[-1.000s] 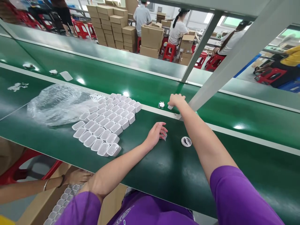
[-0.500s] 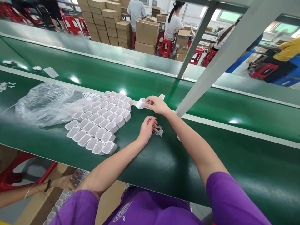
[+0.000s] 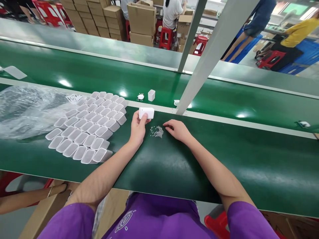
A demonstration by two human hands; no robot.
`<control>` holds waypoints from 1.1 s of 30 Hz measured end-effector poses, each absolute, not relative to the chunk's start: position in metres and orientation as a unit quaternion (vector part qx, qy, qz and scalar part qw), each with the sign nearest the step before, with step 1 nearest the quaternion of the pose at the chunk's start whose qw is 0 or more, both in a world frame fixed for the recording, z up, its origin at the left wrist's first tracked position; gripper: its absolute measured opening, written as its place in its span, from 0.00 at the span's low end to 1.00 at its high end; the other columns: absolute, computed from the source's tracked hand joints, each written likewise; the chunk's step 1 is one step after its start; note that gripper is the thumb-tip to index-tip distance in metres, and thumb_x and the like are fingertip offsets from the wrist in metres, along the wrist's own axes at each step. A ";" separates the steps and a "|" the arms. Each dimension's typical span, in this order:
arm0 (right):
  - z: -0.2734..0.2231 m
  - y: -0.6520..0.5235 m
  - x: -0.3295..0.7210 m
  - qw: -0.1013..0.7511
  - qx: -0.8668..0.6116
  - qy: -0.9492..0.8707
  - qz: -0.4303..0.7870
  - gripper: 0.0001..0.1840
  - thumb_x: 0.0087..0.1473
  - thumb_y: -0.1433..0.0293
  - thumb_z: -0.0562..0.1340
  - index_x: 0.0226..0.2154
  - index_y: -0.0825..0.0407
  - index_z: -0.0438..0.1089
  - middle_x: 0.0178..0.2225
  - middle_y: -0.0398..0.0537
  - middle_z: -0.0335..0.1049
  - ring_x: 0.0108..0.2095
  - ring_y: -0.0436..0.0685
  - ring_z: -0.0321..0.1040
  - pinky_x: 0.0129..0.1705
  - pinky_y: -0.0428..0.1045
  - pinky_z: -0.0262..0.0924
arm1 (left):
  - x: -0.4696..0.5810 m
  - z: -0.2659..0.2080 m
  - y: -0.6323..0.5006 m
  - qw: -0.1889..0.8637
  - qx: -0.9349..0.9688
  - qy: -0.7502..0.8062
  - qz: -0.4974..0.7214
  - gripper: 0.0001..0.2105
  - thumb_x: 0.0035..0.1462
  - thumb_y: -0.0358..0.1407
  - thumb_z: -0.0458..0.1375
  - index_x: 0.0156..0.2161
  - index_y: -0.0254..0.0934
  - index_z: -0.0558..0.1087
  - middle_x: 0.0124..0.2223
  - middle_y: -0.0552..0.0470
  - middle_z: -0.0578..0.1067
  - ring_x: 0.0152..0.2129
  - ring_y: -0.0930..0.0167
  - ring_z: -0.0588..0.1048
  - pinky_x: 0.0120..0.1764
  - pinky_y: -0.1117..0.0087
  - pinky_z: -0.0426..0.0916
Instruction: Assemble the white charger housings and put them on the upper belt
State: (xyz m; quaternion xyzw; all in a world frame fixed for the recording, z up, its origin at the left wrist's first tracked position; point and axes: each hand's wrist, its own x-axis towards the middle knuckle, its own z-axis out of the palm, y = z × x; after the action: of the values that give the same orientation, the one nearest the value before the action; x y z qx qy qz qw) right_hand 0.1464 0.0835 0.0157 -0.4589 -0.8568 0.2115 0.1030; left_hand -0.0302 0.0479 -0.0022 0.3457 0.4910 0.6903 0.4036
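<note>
A small white plastic case [image 3: 149,113] lies in the grip of my left hand [image 3: 138,129], thumb across its face. To the right, my right hand [image 3: 178,129] hovers low by a pile of tiny clear pieces [image 3: 158,132], its fingertips pinched together. Whether a piece is between those fingertips is too small to make out. Left of my hands stand several rows of open white cups [image 3: 87,126], packed close on the green work surface [image 3: 159,166].
A white cup [image 3: 151,95] and a small white part [image 3: 140,96] sit on the green belt behind. A grey post [image 3: 206,66] rises at right. Clear plastic bags [image 3: 30,109] lie at left. Another person's arm [image 3: 32,197] reaches in at lower left.
The white case that my right hand held is now in my left hand. My right hand has come down beside the clear pieces, while my left hand has moved away from them.
</note>
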 end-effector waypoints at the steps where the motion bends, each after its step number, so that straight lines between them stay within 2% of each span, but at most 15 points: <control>1: 0.015 0.083 0.147 0.093 -0.457 -0.862 0.201 0.12 0.58 0.77 0.58 0.42 0.53 0.74 0.43 0.50 0.74 0.44 0.56 0.71 0.46 0.51 0.65 | -0.030 -0.002 0.048 0.409 0.345 0.492 0.687 0.14 0.53 0.46 0.61 0.41 0.40 0.69 0.42 0.50 0.73 0.39 0.70 0.73 0.40 0.70 0.73; 5: 0.014 0.081 0.145 0.063 -0.450 -0.875 0.165 0.11 0.61 0.73 0.58 0.42 0.50 0.75 0.46 0.49 0.73 0.48 0.58 0.69 0.44 0.50 0.64 | -0.027 -0.004 0.047 0.435 0.339 0.498 0.670 0.14 0.52 0.45 0.61 0.39 0.39 0.70 0.40 0.51 0.72 0.37 0.71 0.72 0.36 0.72 0.74; 11: 0.014 0.077 0.137 0.017 -0.438 -0.892 0.111 0.12 0.64 0.71 0.55 0.40 0.51 0.75 0.45 0.49 0.73 0.46 0.58 0.68 0.37 0.48 0.61 | -0.026 -0.003 0.047 0.439 0.337 0.511 0.658 0.14 0.51 0.45 0.61 0.39 0.39 0.70 0.39 0.51 0.71 0.36 0.71 0.72 0.33 0.74 0.74; 15: 0.018 0.075 0.131 -0.013 -0.421 -0.903 0.082 0.13 0.64 0.72 0.54 0.38 0.54 0.74 0.41 0.53 0.73 0.42 0.59 0.69 0.33 0.48 0.57 | -0.025 -0.003 0.046 0.444 0.342 0.516 0.648 0.14 0.51 0.45 0.60 0.39 0.39 0.69 0.39 0.51 0.71 0.36 0.71 0.72 0.33 0.74 0.74; 20: 0.022 0.075 0.122 -0.028 -0.417 -0.906 0.066 0.14 0.60 0.79 0.53 0.35 0.57 0.74 0.38 0.56 0.73 0.40 0.59 0.70 0.28 0.48 0.54 | -0.024 0.000 0.044 0.457 0.343 0.509 0.644 0.14 0.50 0.44 0.61 0.39 0.39 0.69 0.40 0.51 0.72 0.36 0.71 0.72 0.33 0.74 0.74; 23: 0.024 0.073 0.128 -0.017 -0.430 -0.900 0.066 0.13 0.62 0.76 0.53 0.37 0.55 0.73 0.40 0.54 0.73 0.38 0.58 0.70 0.28 0.48 0.56 | -0.023 0.003 0.042 0.472 0.347 0.508 0.632 0.14 0.49 0.44 0.61 0.39 0.39 0.69 0.38 0.52 0.72 0.35 0.71 0.73 0.33 0.73 0.74; 25: 0.025 0.069 0.139 0.047 -0.444 -0.888 0.106 0.11 0.62 0.73 0.55 0.37 0.53 0.73 0.41 0.50 0.73 0.35 0.54 0.71 0.30 0.47 0.60 | -0.020 0.005 0.040 0.493 0.355 0.502 0.616 0.15 0.48 0.44 0.62 0.39 0.38 0.69 0.37 0.52 0.73 0.34 0.70 0.73 0.32 0.72 0.75; 30: 0.032 0.040 0.172 0.375 -0.434 -0.753 0.323 0.05 0.57 0.70 0.61 0.33 0.51 0.74 0.35 0.46 0.73 0.31 0.51 0.70 0.28 0.45 0.65 | -0.008 0.008 0.022 0.575 0.398 0.473 0.536 0.18 0.46 0.43 0.65 0.40 0.37 0.70 0.36 0.51 0.74 0.32 0.69 0.75 0.32 0.68 0.76; 33: 0.037 0.018 0.180 0.451 -0.447 -0.691 0.345 0.05 0.56 0.68 0.62 0.32 0.49 0.75 0.33 0.45 0.72 0.30 0.51 0.69 0.29 0.46 0.67 | -0.003 0.010 0.007 0.589 0.440 0.475 0.485 0.16 0.49 0.44 0.63 0.40 0.37 0.70 0.36 0.51 0.75 0.32 0.69 0.76 0.32 0.68 0.76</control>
State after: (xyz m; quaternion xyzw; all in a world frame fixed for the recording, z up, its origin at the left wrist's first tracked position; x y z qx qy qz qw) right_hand 0.1797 0.0177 0.0374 -0.4467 -0.6915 0.3446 0.4512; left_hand -0.0026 0.0069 0.0103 0.4398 0.4747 0.4846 0.5885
